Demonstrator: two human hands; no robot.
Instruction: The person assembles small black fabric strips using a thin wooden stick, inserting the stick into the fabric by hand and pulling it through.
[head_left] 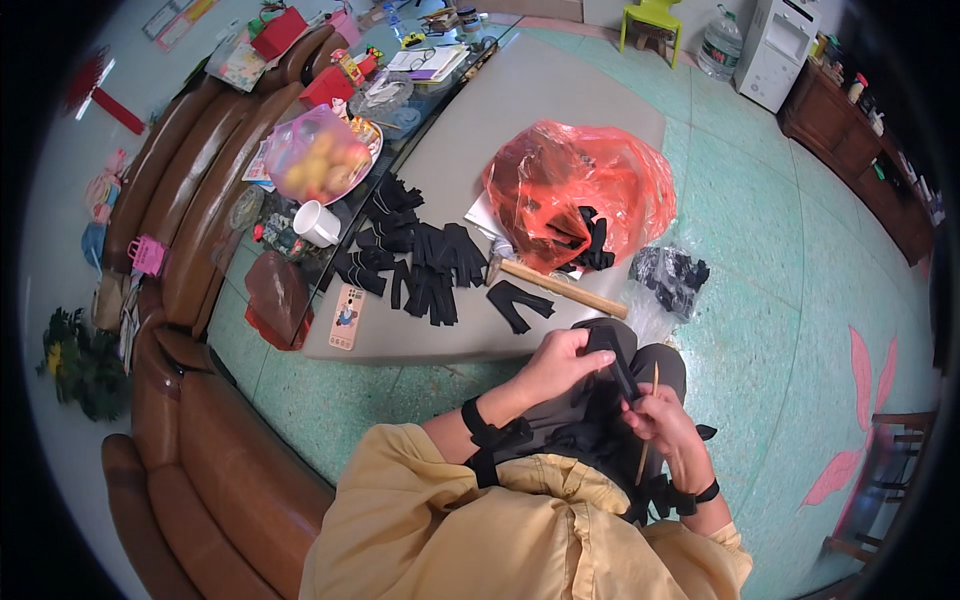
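Above my lap, my left hand (570, 362) grips the upper end of a black fabric strip (620, 372), thumb pressed on top. The fingers of my right hand (660, 415) are closed at the strip's lower end, and a thin wooden stick (655, 378) stands up out of that same hand. More black fabric lies across my thighs. In front of me, several folded black strips (435, 265) are heaped on a grey padded surface (450, 335). One bent black strip (520, 303) lies apart from the heap, nearer to my knees.
A hammer (565, 287) with a wooden handle lies beside a red plastic bag (575, 190) holding black pieces. Clear plastic with black pieces (670, 280) sits to the right. At left are a phone (347, 318), a white mug (317, 223), a fruit bag (318, 155) and a brown sofa (225, 445).
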